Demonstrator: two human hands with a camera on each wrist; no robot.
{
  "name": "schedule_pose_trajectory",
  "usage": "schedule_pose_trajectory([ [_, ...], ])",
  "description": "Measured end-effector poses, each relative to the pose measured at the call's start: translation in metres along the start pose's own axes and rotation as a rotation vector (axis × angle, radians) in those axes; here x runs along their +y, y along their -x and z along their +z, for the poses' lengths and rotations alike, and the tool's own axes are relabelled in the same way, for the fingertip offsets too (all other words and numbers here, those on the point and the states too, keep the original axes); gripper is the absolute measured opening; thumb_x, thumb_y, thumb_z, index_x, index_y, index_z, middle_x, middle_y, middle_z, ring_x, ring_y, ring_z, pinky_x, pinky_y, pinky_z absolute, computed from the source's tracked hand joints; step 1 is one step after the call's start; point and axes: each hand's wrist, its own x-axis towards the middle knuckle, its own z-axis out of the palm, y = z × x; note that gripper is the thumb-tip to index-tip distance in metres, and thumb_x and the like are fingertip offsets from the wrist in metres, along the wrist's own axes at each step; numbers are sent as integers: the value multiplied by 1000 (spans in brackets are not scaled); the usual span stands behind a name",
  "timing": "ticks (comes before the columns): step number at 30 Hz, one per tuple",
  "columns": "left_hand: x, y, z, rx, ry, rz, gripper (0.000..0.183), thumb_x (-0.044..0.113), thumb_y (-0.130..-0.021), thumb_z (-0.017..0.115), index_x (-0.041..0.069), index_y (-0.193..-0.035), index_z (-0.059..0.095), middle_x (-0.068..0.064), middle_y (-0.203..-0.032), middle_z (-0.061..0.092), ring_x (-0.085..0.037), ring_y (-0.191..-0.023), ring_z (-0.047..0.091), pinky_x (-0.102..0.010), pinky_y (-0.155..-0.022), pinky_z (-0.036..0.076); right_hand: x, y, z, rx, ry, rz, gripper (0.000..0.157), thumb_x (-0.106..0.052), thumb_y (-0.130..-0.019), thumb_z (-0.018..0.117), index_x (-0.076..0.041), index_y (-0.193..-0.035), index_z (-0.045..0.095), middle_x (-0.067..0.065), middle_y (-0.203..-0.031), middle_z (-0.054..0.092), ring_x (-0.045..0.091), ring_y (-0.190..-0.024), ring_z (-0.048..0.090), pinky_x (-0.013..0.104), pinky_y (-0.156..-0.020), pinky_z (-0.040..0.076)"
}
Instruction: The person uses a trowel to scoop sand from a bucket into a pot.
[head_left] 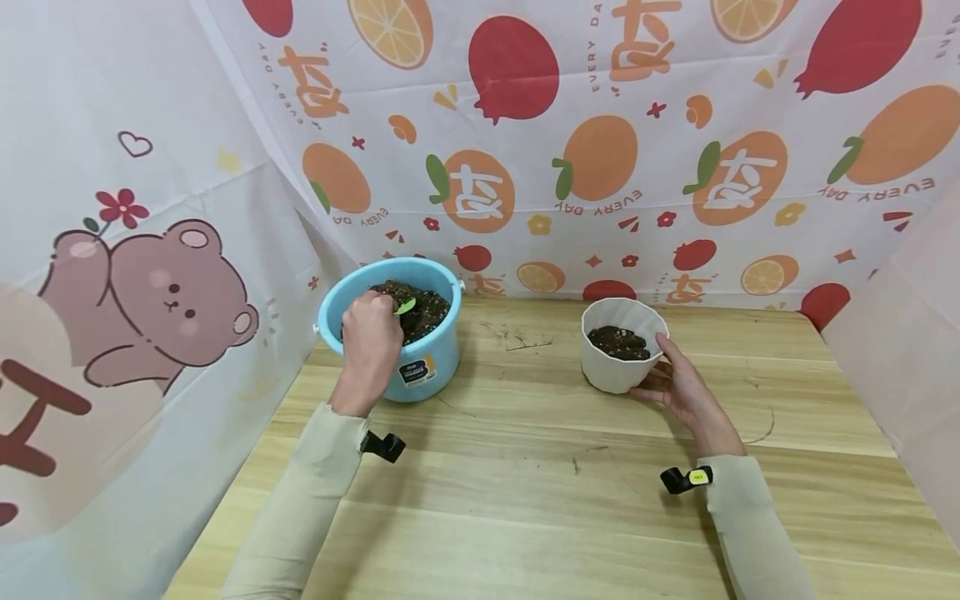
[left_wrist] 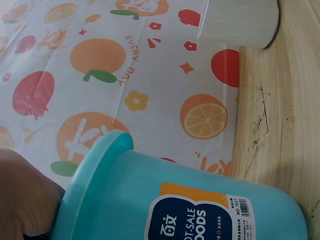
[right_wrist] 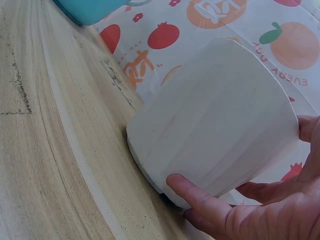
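Observation:
At the back left stands a light blue bucket [head_left: 433,372] partly filled with dark soil [head_left: 427,312]. Over its rim reaches my left hand [head_left: 371,337], its fingers curled and partly hidden down at the soil. Beside these fingers shows the green leaf of a seedling [head_left: 406,307], which the hand seems to pinch; its stem is hidden. Further right, my right hand [head_left: 681,385] grips a white faceted flowerpot [head_left: 611,372] by its right side, with digits at the rim and low on the wall. Some dark soil lies inside this pot.
Beneath everything is a wooden table [head_left: 510,500] with dark smudges and crumbs between bucket and pot. A fruit-print cloth [head_left: 540,225] hangs right behind the containers. To the left rises another cloth [head_left: 180,400] with a bear print.

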Motion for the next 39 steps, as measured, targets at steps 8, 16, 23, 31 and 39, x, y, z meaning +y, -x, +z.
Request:
schedule_pose_trajectory([
  [8, 0, 8, -6, 8, 30, -1, 10, -14, -82, 67, -12, -87, 75, -27, -87, 72, -47, -80, 69, -60, -77, 58, 0, 1, 0, 2, 10, 0, 85, -66, -102, 33, -16, -165, 3, 29, -167, 9, 48, -152, 22, 58, -114, 42],
  [16, 1, 13, -7, 17, 16, 4, 8, -10, -83, 72, -12, -90, 74, -28, -93, 72, -47, -84, 68, -59, -81, 58, -1, 2, 2, 1, 2, 6, 86, -66, -102, 34, -17, -165, 2, 28, -167, 7, 47, -153, 21, 60, -115, 38],
  [23, 0, 17, -8, 61, 32, 27, 6, -10, -84, 72, -12, -90, 74, -27, -93, 72, -46, -85, 67, -58, -81, 58, 1, 1, 1, 8, 1, 3, 86, -67, -101, 35, -17, -165, 5, 27, -167, 9, 47, -153, 21, 58, -112, 42],
  [31, 5, 17, -11, 107, 31, 55, 5, -10, -84, 72, -10, -88, 75, -25, -92, 73, -44, -83, 68, -57, -76, 59, 1, 0, -1, 16, 10, 1, 87, -68, -101, 35, -17, -165, 6, 26, -166, 11, 46, -152, 24, 58, -112, 42],
  [39, 10, 17, -15, 148, 42, 87, 5, -12, -82, 73, -9, -86, 75, -23, -90, 73, -41, -81, 68, -53, -74, 61, 1, 1, -1, 8, 6, 3, 86, -67, -101, 35, -18, -165, 5, 28, -166, 9, 48, -151, 23, 59, -112, 43],
])
